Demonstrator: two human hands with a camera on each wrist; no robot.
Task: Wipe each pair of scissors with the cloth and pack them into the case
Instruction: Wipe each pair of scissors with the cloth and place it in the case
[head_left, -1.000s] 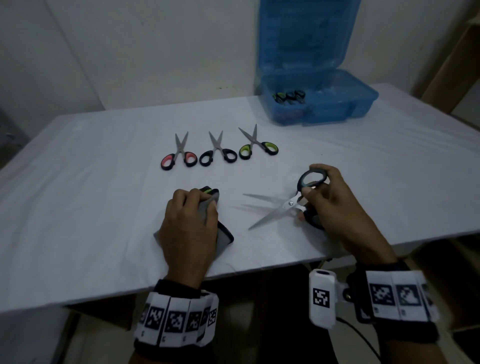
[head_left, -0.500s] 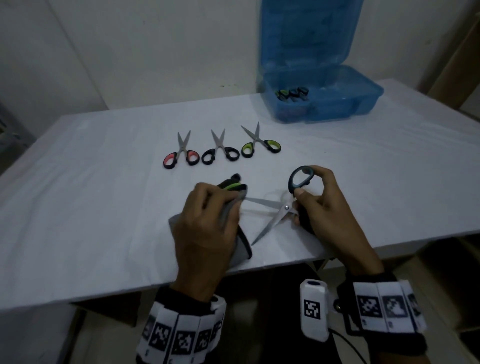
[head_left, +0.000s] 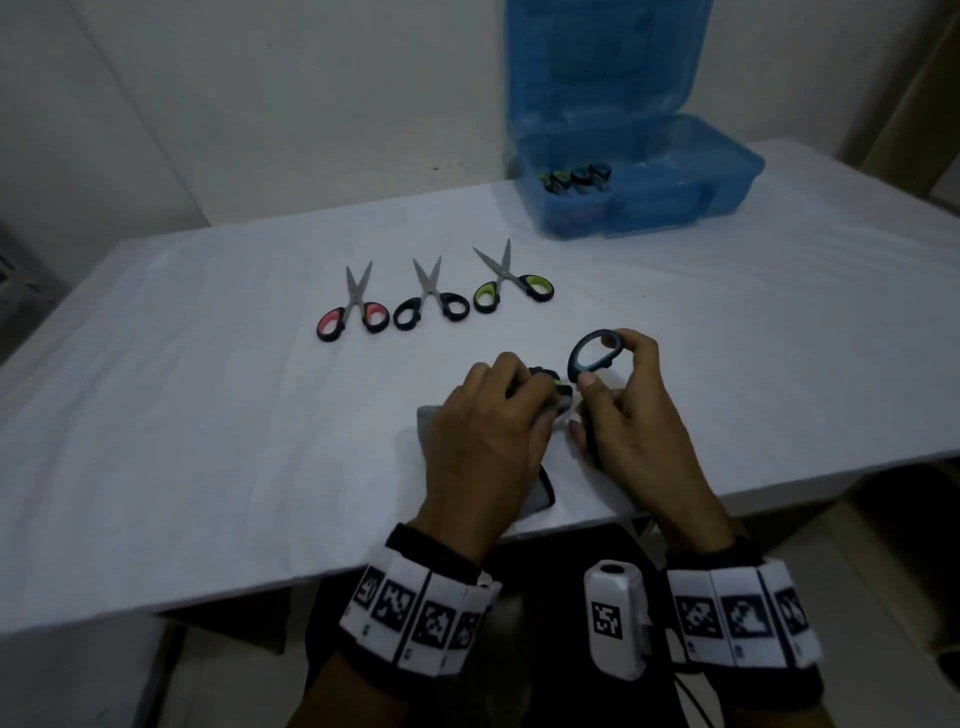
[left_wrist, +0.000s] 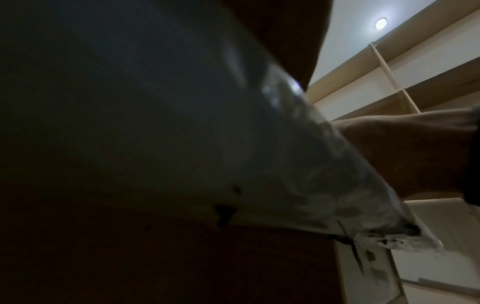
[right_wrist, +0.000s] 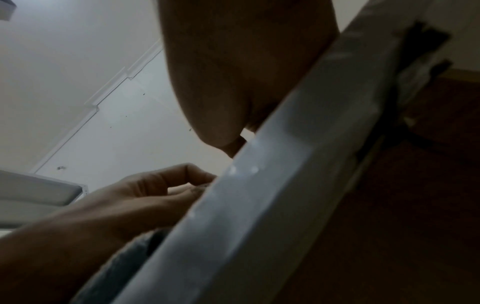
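wiping underway at lower centre: left hand (head_left: 488, 441) pinches cloth (head_left: 431, 423) round blades, right hand (head_left: 628, 415) grips scissors (head_left: 592, 353); next, case (head_left: 727, 176).

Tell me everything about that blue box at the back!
The blue box is see-through plastic, standing open at the far right of the white table, its lid upright against the wall. Dark scissor handles, some with green, show inside at its left end. No hand touches it.
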